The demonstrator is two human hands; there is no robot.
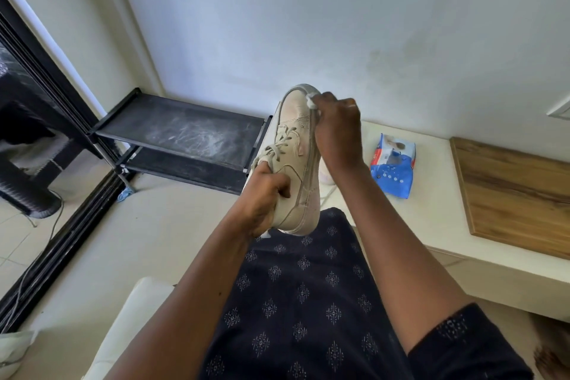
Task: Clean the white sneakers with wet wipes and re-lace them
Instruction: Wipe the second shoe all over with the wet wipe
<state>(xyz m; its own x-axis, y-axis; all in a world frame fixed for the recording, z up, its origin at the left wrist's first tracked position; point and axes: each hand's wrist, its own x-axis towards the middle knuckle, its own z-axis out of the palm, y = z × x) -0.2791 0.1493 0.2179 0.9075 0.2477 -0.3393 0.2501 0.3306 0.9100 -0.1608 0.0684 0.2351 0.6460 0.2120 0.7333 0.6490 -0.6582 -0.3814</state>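
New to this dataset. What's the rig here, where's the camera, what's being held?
There is no robot: one wide-angle camera sits on a person's head, looking down at their bare hands. The left hand grips a laced sneaker near its heel, toe pointing away. The right hand holds a white wipe against the toe's sole edge. On the low white ledge to the right lie a blue wipes pack and a wooden board. A black shoe rack stands by the wall.
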